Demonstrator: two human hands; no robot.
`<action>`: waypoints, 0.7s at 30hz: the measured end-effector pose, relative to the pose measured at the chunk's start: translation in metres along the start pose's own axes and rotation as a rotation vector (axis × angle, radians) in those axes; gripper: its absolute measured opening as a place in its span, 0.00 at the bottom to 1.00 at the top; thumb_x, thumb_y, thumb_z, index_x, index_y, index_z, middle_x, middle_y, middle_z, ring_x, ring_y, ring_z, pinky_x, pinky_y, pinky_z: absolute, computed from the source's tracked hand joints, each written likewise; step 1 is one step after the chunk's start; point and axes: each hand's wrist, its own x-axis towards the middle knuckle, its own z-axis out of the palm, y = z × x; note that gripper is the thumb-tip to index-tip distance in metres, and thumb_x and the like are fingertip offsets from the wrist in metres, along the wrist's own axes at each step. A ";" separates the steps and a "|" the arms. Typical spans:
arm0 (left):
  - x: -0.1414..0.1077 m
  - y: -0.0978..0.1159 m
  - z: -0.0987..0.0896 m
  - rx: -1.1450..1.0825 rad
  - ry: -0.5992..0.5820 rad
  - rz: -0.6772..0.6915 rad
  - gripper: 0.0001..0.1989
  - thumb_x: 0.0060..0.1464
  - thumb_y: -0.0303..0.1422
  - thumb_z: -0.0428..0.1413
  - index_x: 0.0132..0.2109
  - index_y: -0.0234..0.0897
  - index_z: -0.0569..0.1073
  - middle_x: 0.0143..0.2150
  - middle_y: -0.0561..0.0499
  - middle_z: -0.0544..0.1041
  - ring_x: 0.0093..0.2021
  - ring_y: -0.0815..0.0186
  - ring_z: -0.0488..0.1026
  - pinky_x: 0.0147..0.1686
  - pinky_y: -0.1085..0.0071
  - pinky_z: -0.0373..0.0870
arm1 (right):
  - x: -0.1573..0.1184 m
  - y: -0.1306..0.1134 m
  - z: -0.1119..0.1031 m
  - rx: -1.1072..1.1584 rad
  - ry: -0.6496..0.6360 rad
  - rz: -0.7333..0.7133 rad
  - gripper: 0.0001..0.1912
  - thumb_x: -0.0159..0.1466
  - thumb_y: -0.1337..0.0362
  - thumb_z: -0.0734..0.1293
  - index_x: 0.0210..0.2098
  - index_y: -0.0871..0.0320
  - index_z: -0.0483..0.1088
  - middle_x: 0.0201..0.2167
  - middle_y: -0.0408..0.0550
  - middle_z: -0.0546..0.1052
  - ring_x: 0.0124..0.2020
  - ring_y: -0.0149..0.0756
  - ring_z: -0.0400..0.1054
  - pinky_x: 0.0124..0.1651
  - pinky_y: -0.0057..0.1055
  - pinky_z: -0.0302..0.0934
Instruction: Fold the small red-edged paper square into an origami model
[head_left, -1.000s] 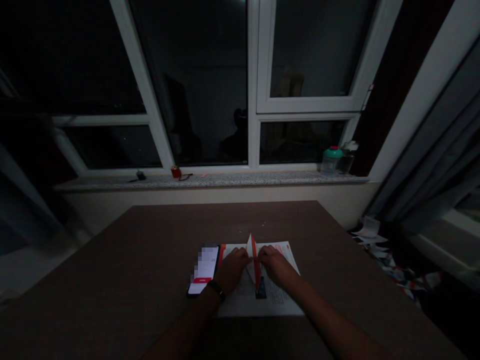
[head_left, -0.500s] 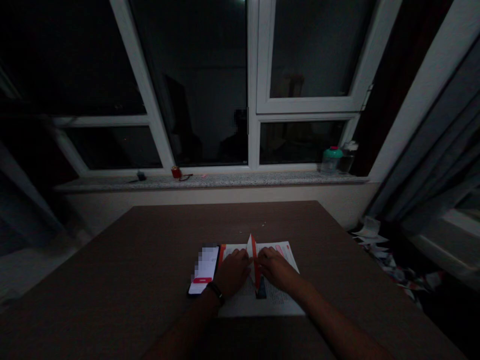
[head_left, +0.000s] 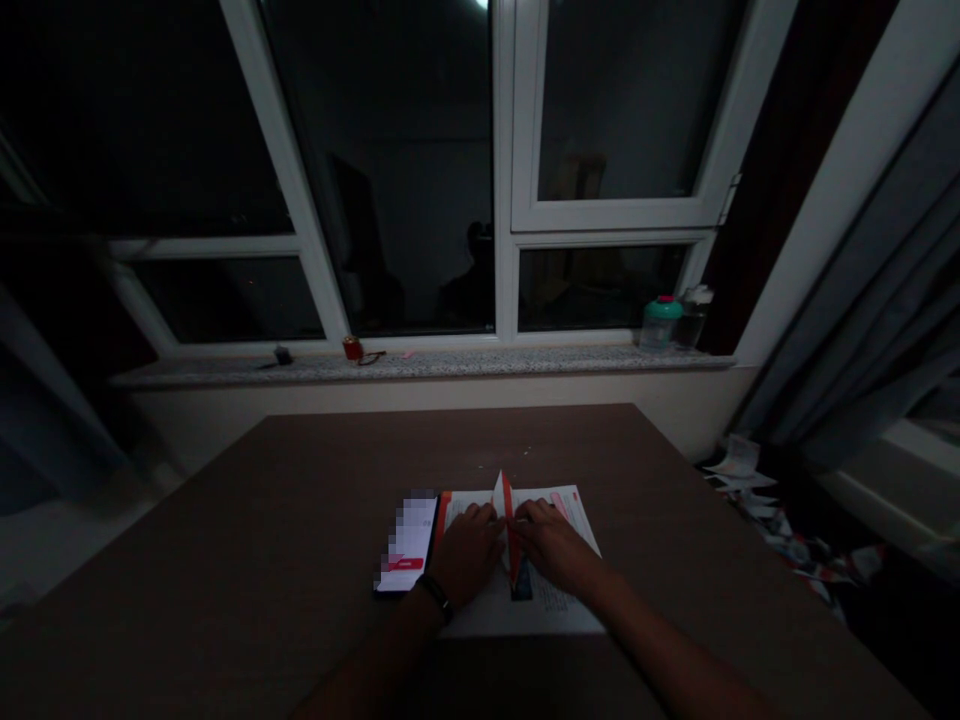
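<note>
A small folded paper [head_left: 502, 490], white with a red-orange stripe, stands with its pointed tip away from me over a printed sheet [head_left: 555, 612] on the table. My left hand [head_left: 469, 550], a dark band on its wrist, has its fingers closed on the folded paper's left side. From the right, my right hand [head_left: 551, 540] pinches the same paper, fingers bent. The fingertips of both hands nearly meet at its middle. Just left of my left hand lies a phone [head_left: 409, 545] with its screen lit, partly pixelated.
The brown table [head_left: 300, 490] reaches toward a granite windowsill [head_left: 465, 362]. On the sill are a red item [head_left: 352, 348], a small dark item [head_left: 283, 355] and a teal-lidded container [head_left: 661, 322]. Scattered papers [head_left: 780, 530] lie right of the table, near a grey curtain [head_left: 847, 290].
The view has brightened and shifted slightly. Both hands stay on the folded paper in nearly the same place.
</note>
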 end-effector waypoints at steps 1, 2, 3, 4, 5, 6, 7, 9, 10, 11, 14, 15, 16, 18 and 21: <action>0.000 0.000 0.000 -0.003 -0.001 0.000 0.14 0.62 0.28 0.51 0.54 0.41 0.69 0.51 0.48 0.69 0.50 0.57 0.64 0.48 0.61 0.64 | 0.000 0.000 0.000 0.002 0.000 0.001 0.14 0.68 0.69 0.60 0.51 0.55 0.72 0.45 0.50 0.70 0.47 0.41 0.61 0.51 0.37 0.55; -0.001 -0.001 0.000 -0.006 -0.002 0.002 0.14 0.62 0.28 0.52 0.54 0.41 0.68 0.51 0.47 0.68 0.51 0.56 0.63 0.48 0.61 0.64 | 0.000 0.000 0.001 0.005 -0.003 0.001 0.15 0.68 0.70 0.60 0.51 0.55 0.71 0.46 0.50 0.70 0.47 0.41 0.61 0.51 0.37 0.54; -0.001 -0.001 0.000 -0.009 -0.002 0.003 0.15 0.61 0.29 0.52 0.55 0.41 0.68 0.51 0.47 0.68 0.51 0.56 0.63 0.49 0.60 0.63 | 0.000 0.000 0.000 0.009 -0.007 0.001 0.16 0.67 0.70 0.61 0.52 0.54 0.71 0.46 0.50 0.70 0.47 0.41 0.61 0.52 0.37 0.54; -0.001 -0.001 0.000 -0.012 -0.002 0.006 0.16 0.61 0.30 0.53 0.56 0.42 0.68 0.52 0.47 0.68 0.51 0.56 0.63 0.49 0.60 0.63 | 0.000 0.000 0.000 0.012 -0.013 0.001 0.17 0.67 0.70 0.62 0.53 0.54 0.70 0.46 0.50 0.70 0.47 0.41 0.60 0.52 0.37 0.54; -0.002 -0.001 0.000 -0.015 -0.001 0.010 0.17 0.61 0.31 0.53 0.57 0.42 0.67 0.52 0.47 0.68 0.51 0.55 0.63 0.50 0.59 0.63 | -0.001 0.000 -0.001 0.013 -0.018 0.001 0.17 0.66 0.69 0.62 0.54 0.54 0.70 0.46 0.50 0.69 0.48 0.42 0.60 0.52 0.38 0.54; -0.002 -0.002 0.000 -0.019 -0.001 0.016 0.18 0.61 0.32 0.54 0.57 0.43 0.67 0.52 0.46 0.67 0.51 0.55 0.63 0.50 0.59 0.63 | -0.001 0.000 -0.002 0.012 -0.024 0.000 0.18 0.66 0.68 0.63 0.55 0.54 0.69 0.46 0.51 0.69 0.48 0.42 0.60 0.53 0.38 0.54; -0.002 -0.002 0.001 -0.025 -0.001 0.021 0.18 0.61 0.34 0.55 0.57 0.43 0.67 0.53 0.46 0.67 0.51 0.55 0.63 0.49 0.59 0.63 | -0.001 0.000 -0.003 0.010 -0.030 0.000 0.19 0.65 0.68 0.64 0.56 0.54 0.69 0.46 0.51 0.69 0.48 0.42 0.60 0.53 0.38 0.53; -0.003 -0.003 0.001 -0.034 0.003 0.025 0.19 0.60 0.36 0.56 0.58 0.43 0.67 0.53 0.47 0.68 0.51 0.54 0.63 0.49 0.59 0.63 | -0.002 -0.001 -0.006 0.007 -0.043 0.003 0.20 0.65 0.66 0.65 0.57 0.54 0.68 0.47 0.51 0.69 0.48 0.42 0.60 0.54 0.39 0.53; -0.003 -0.003 0.001 -0.038 0.007 0.026 0.19 0.60 0.37 0.56 0.57 0.43 0.67 0.53 0.47 0.68 0.51 0.54 0.63 0.49 0.58 0.63 | -0.002 -0.002 -0.007 0.009 -0.051 0.004 0.20 0.65 0.65 0.65 0.57 0.54 0.68 0.47 0.51 0.69 0.49 0.43 0.60 0.54 0.39 0.53; -0.003 -0.003 0.001 -0.042 0.010 0.027 0.20 0.59 0.38 0.57 0.57 0.43 0.67 0.52 0.47 0.68 0.51 0.54 0.63 0.49 0.58 0.63 | -0.002 -0.003 -0.008 0.013 -0.057 0.005 0.21 0.64 0.64 0.65 0.57 0.54 0.68 0.48 0.52 0.68 0.49 0.43 0.60 0.54 0.39 0.53; -0.004 -0.002 -0.002 -0.052 0.008 0.035 0.22 0.58 0.41 0.58 0.57 0.42 0.67 0.52 0.46 0.68 0.50 0.53 0.64 0.49 0.58 0.64 | -0.003 -0.005 -0.010 0.032 -0.064 0.008 0.21 0.63 0.64 0.66 0.56 0.54 0.68 0.48 0.52 0.68 0.50 0.44 0.59 0.53 0.38 0.54; -0.005 -0.002 -0.004 -0.057 0.003 0.038 0.24 0.56 0.42 0.59 0.57 0.41 0.67 0.52 0.46 0.68 0.51 0.53 0.64 0.49 0.58 0.64 | -0.003 -0.006 -0.011 0.038 -0.064 0.011 0.21 0.63 0.64 0.67 0.56 0.55 0.68 0.48 0.52 0.68 0.49 0.44 0.59 0.53 0.38 0.55; -0.005 -0.001 -0.005 -0.062 0.000 0.036 0.25 0.56 0.43 0.60 0.57 0.41 0.67 0.52 0.46 0.68 0.51 0.53 0.64 0.49 0.58 0.64 | -0.004 -0.006 -0.011 0.043 -0.063 0.013 0.22 0.62 0.63 0.68 0.55 0.55 0.68 0.48 0.52 0.68 0.49 0.44 0.59 0.54 0.38 0.55; -0.006 0.000 -0.008 -0.069 -0.001 0.037 0.26 0.55 0.45 0.60 0.58 0.41 0.67 0.53 0.46 0.68 0.51 0.53 0.64 0.50 0.58 0.64 | -0.004 -0.007 -0.012 0.050 -0.069 0.015 0.23 0.60 0.63 0.69 0.55 0.55 0.68 0.49 0.51 0.68 0.50 0.45 0.59 0.55 0.39 0.54; -0.007 0.000 -0.009 -0.078 0.002 0.059 0.28 0.54 0.49 0.59 0.58 0.41 0.66 0.53 0.45 0.68 0.51 0.52 0.64 0.50 0.57 0.64 | -0.005 -0.008 -0.014 0.055 -0.093 0.020 0.25 0.58 0.62 0.70 0.55 0.55 0.68 0.50 0.52 0.67 0.51 0.45 0.58 0.56 0.39 0.54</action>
